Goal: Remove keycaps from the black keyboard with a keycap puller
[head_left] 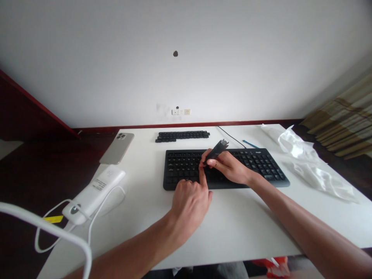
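A black keyboard (186,166) lies flat on the white table, its right-hand number keys in plain sight. My right hand (229,166) is closed around a thick black handheld tool (216,150), tilted over the keyboard's middle. The tool's upper end looks pale and pronged; its lower end is hidden by my fingers. My left hand (192,199) rests at the keyboard's front edge, index finger stretched toward the tool's low end and the other fingers curled. I see nothing held in it. Behind the keyboard sit loose black keycaps (183,135), lined up in rows.
At the left are a silver phone (117,148) and a white power strip (97,192) with a looping white cable (58,228). Crumpled clear plastic (296,145) lies at the right. A thin blue stick (250,144) and a black cord (231,135) lie behind the keyboard.
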`<state>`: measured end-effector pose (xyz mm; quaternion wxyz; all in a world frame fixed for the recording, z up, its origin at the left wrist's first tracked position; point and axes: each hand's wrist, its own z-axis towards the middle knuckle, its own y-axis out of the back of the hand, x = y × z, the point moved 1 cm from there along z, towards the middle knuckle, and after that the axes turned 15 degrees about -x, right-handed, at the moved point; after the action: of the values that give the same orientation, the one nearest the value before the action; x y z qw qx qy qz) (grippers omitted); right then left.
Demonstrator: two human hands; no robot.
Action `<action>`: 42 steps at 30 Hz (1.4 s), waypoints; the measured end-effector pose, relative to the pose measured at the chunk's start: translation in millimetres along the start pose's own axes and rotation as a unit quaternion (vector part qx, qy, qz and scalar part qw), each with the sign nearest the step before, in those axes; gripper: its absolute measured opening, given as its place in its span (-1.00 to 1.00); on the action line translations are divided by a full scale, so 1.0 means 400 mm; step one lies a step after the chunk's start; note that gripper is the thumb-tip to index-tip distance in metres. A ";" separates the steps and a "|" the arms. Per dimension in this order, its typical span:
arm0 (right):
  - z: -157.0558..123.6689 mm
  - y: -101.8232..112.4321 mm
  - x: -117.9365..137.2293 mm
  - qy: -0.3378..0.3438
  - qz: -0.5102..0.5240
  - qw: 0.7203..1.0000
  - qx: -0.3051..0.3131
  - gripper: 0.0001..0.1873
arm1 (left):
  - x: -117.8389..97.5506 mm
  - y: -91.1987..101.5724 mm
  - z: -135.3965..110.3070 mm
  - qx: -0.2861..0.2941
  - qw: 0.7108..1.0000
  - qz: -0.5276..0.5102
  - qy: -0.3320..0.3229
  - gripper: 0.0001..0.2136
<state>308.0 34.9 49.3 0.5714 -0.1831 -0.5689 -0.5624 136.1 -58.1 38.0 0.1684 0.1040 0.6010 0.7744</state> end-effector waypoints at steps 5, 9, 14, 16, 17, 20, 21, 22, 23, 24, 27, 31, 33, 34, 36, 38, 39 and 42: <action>-0.001 0.008 -0.023 0.011 0.036 0.999 0.002 -0.68 | 0.000 0.001 -0.003 -0.008 1.000 -0.001 -0.001 -0.21; 0.000 0.015 -0.035 0.002 0.071 0.997 0.000 -0.69 | 0.000 -0.001 -0.005 -0.010 1.000 0.001 -0.003 -0.23; -0.006 0.012 -0.035 0.007 0.085 0.996 -0.014 -0.70 | 0.002 -0.003 -0.005 -0.012 1.000 -0.004 -0.004 -0.27; -0.011 0.005 -0.031 0.021 0.062 0.997 -0.038 -0.71 | 0.003 -0.005 -0.004 -0.013 1.000 -0.002 -0.005 -0.28; -0.014 0.001 -0.029 0.030 0.045 0.997 -0.054 -0.72 | 0.004 -0.005 -0.004 -0.011 1.000 -0.002 -0.006 -0.28; -0.021 -0.006 -0.023 0.053 0.001 0.993 -0.108 -0.74 | 0.009 -0.003 0.001 -0.001 1.000 -0.004 -0.004 -0.28; -0.022 -0.006 -0.024 0.055 -0.010 0.990 -0.129 -0.74 | 0.012 -0.001 0.005 0.002 1.000 -0.005 -0.002 -0.28; -0.022 -0.003 -0.025 0.053 -0.019 0.987 -0.147 -0.74 | 0.018 0.002 0.010 0.004 1.000 -0.007 -0.001 -0.28; -0.021 0.001 -0.028 0.049 -0.027 0.985 -0.162 -0.74 | 0.025 0.004 0.016 0.004 1.000 -0.010 0.002 -0.28; -0.019 0.007 -0.032 0.045 -0.034 0.983 -0.173 -0.73 | 0.033 0.007 0.022 0.004 1.000 -0.016 0.003 -0.27; -0.014 0.023 -0.047 0.032 -0.034 0.980 -0.194 -0.69 | 0.065 0.009 0.047 -0.013 0.998 -0.064 0.008 -0.26; -0.012 0.029 -0.061 0.005 -0.004 0.978 -0.209 -0.64 | 0.112 -0.003 0.079 -0.088 0.983 -0.159 0.000 -0.59; -0.013 0.027 -0.063 -0.006 0.000 0.979 -0.205 -0.62 | 0.132 -0.014 0.093 -0.108 0.977 -0.183 0.001 -0.71; -0.013 0.026 -0.063 -0.010 0.001 0.979 -0.202 -0.62 | 0.141 -0.019 0.098 -0.110 0.975 -0.193 0.004 -0.74; -0.014 0.026 -0.065 -0.018 0.007 0.980 -0.200 -0.61 | 0.155 -0.030 0.107 -0.109 0.971 -0.214 0.011 -0.77; -0.015 0.027 -0.067 -0.025 0.011 0.979 -0.200 -0.60 | 0.162 -0.037 0.112 -0.108 0.967 -0.233 0.009 -0.80; -0.015 0.028 -0.069 -0.026 0.012 0.979 -0.200 -0.60 | 0.163 -0.040 0.113 -0.108 0.965 -0.238 0.004 -0.83; -0.015 0.029 -0.072 -0.028 0.012 0.979 -0.201 -0.60 | 0.157 -0.045 0.110 -0.118 0.964 -0.239 -0.012 -0.89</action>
<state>328.6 46.0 27.9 0.5138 -0.3167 -0.4576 -0.6529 96.6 9.7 29.3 0.3675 -0.0540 0.5102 0.7757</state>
